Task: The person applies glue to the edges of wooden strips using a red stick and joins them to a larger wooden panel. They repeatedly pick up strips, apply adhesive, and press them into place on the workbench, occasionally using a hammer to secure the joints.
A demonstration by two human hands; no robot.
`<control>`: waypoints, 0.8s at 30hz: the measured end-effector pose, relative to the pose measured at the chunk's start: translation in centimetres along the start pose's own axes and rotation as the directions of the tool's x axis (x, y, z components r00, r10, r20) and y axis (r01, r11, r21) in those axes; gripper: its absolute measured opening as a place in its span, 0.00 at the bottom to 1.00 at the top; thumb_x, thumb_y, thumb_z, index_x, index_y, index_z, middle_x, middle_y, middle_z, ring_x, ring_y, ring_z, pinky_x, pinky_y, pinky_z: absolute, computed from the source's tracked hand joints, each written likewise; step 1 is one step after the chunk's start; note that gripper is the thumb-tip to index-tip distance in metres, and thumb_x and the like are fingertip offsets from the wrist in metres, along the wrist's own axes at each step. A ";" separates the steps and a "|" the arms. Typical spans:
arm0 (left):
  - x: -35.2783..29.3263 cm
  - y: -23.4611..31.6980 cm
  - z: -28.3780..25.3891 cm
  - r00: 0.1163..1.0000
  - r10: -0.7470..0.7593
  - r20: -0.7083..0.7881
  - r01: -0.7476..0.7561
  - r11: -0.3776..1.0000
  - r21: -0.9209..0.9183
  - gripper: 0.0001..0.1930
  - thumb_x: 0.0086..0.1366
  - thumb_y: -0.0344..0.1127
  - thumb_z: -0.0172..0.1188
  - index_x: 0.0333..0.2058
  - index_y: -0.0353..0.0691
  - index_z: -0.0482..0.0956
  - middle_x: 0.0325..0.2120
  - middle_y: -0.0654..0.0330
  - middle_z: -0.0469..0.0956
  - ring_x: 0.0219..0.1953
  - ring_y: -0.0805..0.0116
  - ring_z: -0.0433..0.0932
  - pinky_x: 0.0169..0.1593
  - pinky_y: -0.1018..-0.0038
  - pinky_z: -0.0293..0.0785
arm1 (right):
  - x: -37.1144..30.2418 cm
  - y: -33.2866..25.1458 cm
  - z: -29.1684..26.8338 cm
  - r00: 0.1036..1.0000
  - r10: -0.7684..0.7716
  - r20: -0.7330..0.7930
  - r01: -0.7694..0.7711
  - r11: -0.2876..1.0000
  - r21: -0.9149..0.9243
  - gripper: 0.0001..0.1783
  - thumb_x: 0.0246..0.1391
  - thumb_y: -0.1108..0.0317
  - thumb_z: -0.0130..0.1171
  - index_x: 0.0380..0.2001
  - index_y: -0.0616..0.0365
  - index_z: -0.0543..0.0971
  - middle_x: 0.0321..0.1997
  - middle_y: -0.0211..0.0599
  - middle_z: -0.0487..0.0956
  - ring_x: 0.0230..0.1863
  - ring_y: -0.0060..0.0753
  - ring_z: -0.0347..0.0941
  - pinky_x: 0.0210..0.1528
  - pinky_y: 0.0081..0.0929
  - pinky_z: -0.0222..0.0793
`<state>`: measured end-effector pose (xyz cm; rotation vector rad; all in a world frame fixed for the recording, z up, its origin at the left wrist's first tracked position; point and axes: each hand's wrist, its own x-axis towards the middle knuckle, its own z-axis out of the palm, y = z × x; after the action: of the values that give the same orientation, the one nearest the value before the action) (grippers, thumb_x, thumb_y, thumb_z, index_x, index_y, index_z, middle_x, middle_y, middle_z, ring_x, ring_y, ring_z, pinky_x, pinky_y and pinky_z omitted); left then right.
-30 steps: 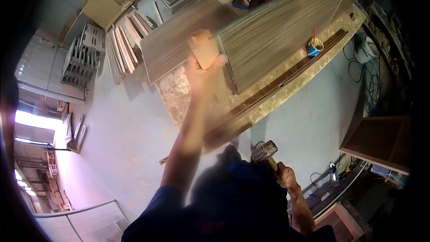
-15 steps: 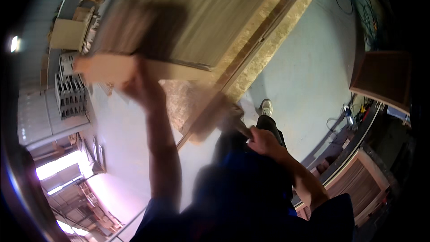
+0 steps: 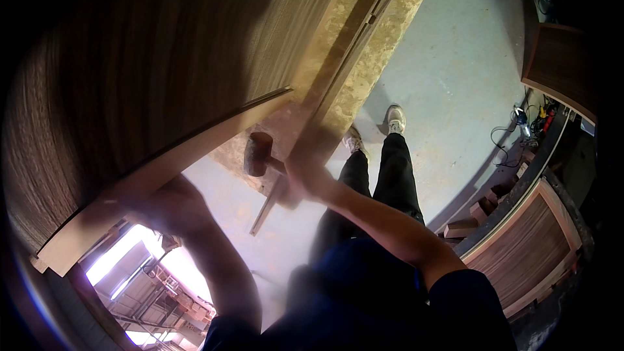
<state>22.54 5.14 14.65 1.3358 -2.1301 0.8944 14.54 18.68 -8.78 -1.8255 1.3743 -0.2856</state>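
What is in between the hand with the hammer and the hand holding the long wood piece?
In the head view, only the mallet's dark head sits between the right hand and the left hand on the wooden strip, with blurred workbench surface behind it.

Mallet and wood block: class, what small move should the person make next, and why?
Probably a short tap of the mallet toward the wood block. The right hand grips the handle with the head raised just off the block's end, while the left hand steadies the block against the edge of the veneered panel.
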 end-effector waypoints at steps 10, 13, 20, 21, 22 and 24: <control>0.2 -0.2 2.1 0.989 0.139 -0.058 -0.127 0.977 0.172 0.42 0.74 0.44 0.57 0.74 0.30 0.45 0.65 0.34 0.62 0.63 0.36 0.71 0.62 0.48 0.74 | 4.1 0.1 2.3 0.926 0.379 0.004 -0.377 0.922 -0.093 0.33 0.63 0.68 0.52 0.70 0.63 0.63 0.64 0.47 0.74 0.63 0.39 0.70 0.57 0.42 0.75; -0.3 0.1 1.9 0.995 -0.082 -0.058 0.077 0.994 -0.074 0.42 0.74 0.45 0.57 0.74 0.29 0.44 0.68 0.33 0.59 0.65 0.35 0.69 0.64 0.46 0.71 | 3.0 -2.5 -4.1 0.885 0.443 0.142 -0.462 0.872 0.161 0.32 0.60 0.68 0.54 0.67 0.63 0.66 0.64 0.58 0.72 0.56 0.54 0.76 0.51 0.54 0.74; -2.7 -1.5 3.0 0.992 0.089 -0.090 -0.068 0.974 0.217 0.47 0.69 0.49 0.64 0.74 0.31 0.47 0.66 0.32 0.62 0.63 0.34 0.71 0.61 0.46 0.72 | 4.6 -0.4 3.6 0.865 0.488 -0.115 -0.272 0.649 0.711 0.32 0.64 0.61 0.56 0.67 0.67 0.65 0.64 0.58 0.73 0.49 0.59 0.81 0.44 0.57 0.77; -2.8 -1.5 3.3 0.995 0.055 -0.085 -0.038 0.980 0.197 0.47 0.68 0.49 0.65 0.74 0.31 0.47 0.66 0.33 0.62 0.62 0.34 0.71 0.61 0.45 0.72 | 4.9 -0.8 4.3 0.821 0.471 -0.322 -0.167 0.738 0.653 0.33 0.65 0.60 0.55 0.68 0.66 0.64 0.62 0.59 0.74 0.49 0.58 0.81 0.44 0.55 0.77; -2.3 -1.2 3.2 0.995 0.052 -0.083 -0.042 0.993 0.114 0.47 0.69 0.49 0.65 0.74 0.32 0.48 0.66 0.33 0.63 0.62 0.34 0.72 0.60 0.46 0.73 | 5.2 -1.0 4.9 0.730 0.440 -0.524 -0.097 0.824 0.558 0.34 0.67 0.60 0.54 0.70 0.66 0.62 0.61 0.60 0.75 0.48 0.57 0.82 0.43 0.54 0.78; -1.0 -1.1 3.3 0.996 0.046 -0.081 -0.053 0.995 -0.088 0.44 0.70 0.47 0.64 0.73 0.32 0.50 0.65 0.34 0.64 0.61 0.36 0.73 0.59 0.47 0.73 | 4.5 -0.6 4.2 0.737 0.171 -0.653 -0.092 0.984 0.154 0.33 0.68 0.60 0.51 0.72 0.62 0.61 0.57 0.61 0.77 0.47 0.55 0.83 0.42 0.50 0.79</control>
<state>23.78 3.01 12.00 1.1892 -2.1250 0.8456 19.21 16.75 -12.29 -1.5711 1.9139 -1.0001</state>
